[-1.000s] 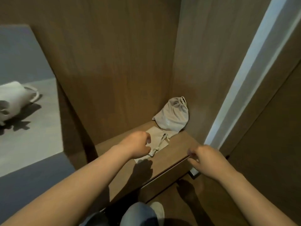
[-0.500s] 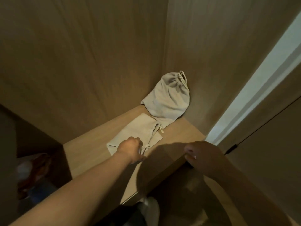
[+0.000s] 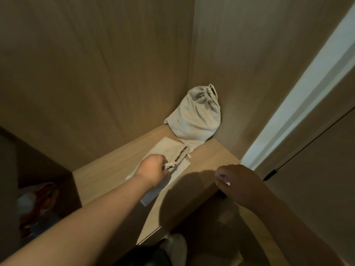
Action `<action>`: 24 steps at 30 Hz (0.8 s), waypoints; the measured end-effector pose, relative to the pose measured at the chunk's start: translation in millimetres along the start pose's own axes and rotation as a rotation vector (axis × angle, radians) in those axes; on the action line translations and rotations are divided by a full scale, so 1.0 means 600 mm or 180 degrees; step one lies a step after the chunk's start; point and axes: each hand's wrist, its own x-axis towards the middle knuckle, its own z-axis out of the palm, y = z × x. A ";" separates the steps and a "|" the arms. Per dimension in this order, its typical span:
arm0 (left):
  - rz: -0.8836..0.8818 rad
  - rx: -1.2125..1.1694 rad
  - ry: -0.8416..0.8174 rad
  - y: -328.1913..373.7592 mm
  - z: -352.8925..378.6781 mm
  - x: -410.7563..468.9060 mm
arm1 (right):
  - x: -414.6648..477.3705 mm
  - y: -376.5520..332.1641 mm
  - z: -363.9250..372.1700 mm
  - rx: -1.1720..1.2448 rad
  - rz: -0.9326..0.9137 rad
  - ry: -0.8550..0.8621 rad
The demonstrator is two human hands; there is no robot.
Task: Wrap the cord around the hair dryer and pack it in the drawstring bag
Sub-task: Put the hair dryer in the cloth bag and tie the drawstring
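Left hand on the flat drawstring bag (image 3: 166, 148) on a wooden shelf (image 3: 107, 175).

The left hand (image 3: 152, 169) and its forearm cover the bag's front-left half. The stuffed bag (image 3: 194, 118), tied shut in the shelf's back right corner, hides its contents, and the things in the dim lower-left recess (image 3: 38, 204) are blurred. The flat bag lies mid-shelf with its long axis running front-left to back-right, its far end touching the stuffed bag. The left hand's curled fingers pinch the knotted end of the drawstring (image 3: 179, 157). The right hand (image 3: 240, 182) is curled in shadow at the shelf's front edge; whether it grips anything is unclear.
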 end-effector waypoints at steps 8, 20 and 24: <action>0.0625 0.0132 0.0657 0.101 -0.188 -0.135 | -0.095 -0.088 -0.120 -0.0134 -0.0031 0.0249; 0.1636 -0.0017 0.1263 0.186 -0.397 -0.400 | -0.235 -0.209 -0.239 -0.0313 -0.0211 0.1326; 0.1575 -0.0490 0.1346 0.170 -0.436 -0.467 | -0.274 -0.252 -0.285 -0.0246 -0.0473 0.1507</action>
